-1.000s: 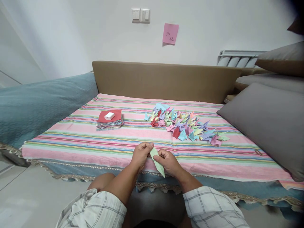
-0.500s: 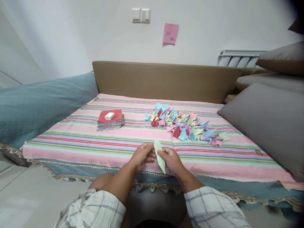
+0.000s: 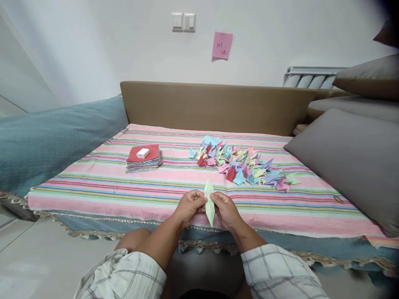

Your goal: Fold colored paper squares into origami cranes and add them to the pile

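A pale green folded paper [image 3: 210, 207], long and narrow with pointed ends, stands nearly upright between my hands above the sofa's front edge. My left hand [image 3: 190, 206] pinches its left edge between thumb and fingers. On the opposite edge, my right hand [image 3: 225, 209] grips it with the thumb in front; the other fingers are partly hidden behind. Beyond the hands lies a spread of folded paper cranes [image 3: 240, 166] in many colours. To the left sits a stack of square paper sheets [image 3: 145, 164], red on top, with a small white box [image 3: 143, 153] on it.
A striped pink cloth [image 3: 102, 182] covers the sofa seat. Grey cushions [image 3: 346, 158] are piled on the right, and a blue-covered armrest [image 3: 62, 133] stands on the left. Behind rises a brown backrest [image 3: 212, 106]. A small brown loop [image 3: 338, 199] lies near the cushions.
The folded paper has turned more upright. My left hand, earlier with fingers beside the paper, now pinches its left edge; my right thumb has shifted slightly upward.
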### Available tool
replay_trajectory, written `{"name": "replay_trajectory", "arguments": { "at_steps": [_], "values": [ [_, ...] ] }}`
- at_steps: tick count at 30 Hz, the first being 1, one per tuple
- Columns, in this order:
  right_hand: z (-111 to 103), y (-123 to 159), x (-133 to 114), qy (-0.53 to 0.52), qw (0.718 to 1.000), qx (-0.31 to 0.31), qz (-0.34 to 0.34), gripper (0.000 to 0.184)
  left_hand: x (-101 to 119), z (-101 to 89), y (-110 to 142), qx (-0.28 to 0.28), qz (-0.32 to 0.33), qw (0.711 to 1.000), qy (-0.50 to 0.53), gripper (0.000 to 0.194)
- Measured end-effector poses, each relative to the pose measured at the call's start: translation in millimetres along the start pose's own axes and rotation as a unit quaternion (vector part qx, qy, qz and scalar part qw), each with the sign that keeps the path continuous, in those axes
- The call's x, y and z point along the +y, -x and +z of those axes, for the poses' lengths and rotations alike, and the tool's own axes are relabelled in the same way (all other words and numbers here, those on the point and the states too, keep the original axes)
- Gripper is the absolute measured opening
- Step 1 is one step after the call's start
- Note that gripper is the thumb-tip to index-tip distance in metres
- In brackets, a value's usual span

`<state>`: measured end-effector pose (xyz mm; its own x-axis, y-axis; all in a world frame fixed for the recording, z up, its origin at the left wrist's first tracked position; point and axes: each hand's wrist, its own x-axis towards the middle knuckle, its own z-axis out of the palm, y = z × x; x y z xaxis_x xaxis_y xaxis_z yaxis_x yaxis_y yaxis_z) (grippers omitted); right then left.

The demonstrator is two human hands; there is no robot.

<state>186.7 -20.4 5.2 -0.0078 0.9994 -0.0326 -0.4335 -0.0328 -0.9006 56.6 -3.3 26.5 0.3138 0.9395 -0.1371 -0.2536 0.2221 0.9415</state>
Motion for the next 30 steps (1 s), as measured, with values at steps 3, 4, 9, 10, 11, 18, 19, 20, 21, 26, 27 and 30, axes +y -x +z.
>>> {"name": "replay_trajectory", "arguments": {
  "at_steps": [3,4,9,10,11,18,19,20,21,26,27,30],
  "values": [
    [-4,-4,3,0.086,0.994,0.040,-0.057,0.031,-5,-0.7,0,0.069,0.142,0.978,-0.139,0.019],
    [-5,-5,3,0.122,0.988,0.052,-0.079,0.031,-6,-1.1,0,0.082,0.198,0.956,-0.200,0.011],
    [-4,2,-5,0.250,0.953,0.064,-0.160,0.029,-7,-1.1,1,0.067,0.265,0.921,-0.277,0.016],
    [-3,5,-7,0.259,0.950,0.049,-0.167,0.032,-6,-0.7,1,0.062,0.241,0.938,-0.240,0.018],
    [-2,7,-9,0.270,0.945,0.036,-0.179,0.033,-6,-0.3,1,0.052,0.213,0.956,-0.196,0.020],
    [-5,7,-9,0.386,0.873,-0.028,-0.298,0.027,1,2.7,1,0.051,0.071,0.996,0.035,0.029],
    [-6,5,-8,0.389,0.870,-0.035,-0.301,0.028,3,2.6,1,0.051,0.051,0.996,0.055,0.029],
    [-7,4,-7,0.390,0.868,-0.042,-0.305,0.030,4,2.3,1,0.049,0.033,0.996,0.068,0.029],
    [-9,3,-7,0.391,0.865,-0.051,-0.310,0.031,5,1.8,1,0.049,0.020,0.996,0.076,0.030],
    [-16,-1,-10,0.423,0.843,-0.098,-0.319,0.036,7,-2.4,0,0.036,0.037,0.997,0.054,0.045],
    [-18,-1,-11,0.430,0.839,-0.097,-0.320,0.034,7,-3.3,0,0.024,0.046,0.998,0.047,0.045],
    [-22,-2,-13,0.440,0.832,-0.091,-0.325,0.028,7,-6.4,-1,-0.020,0.068,0.997,0.015,0.035]
  ]
}}
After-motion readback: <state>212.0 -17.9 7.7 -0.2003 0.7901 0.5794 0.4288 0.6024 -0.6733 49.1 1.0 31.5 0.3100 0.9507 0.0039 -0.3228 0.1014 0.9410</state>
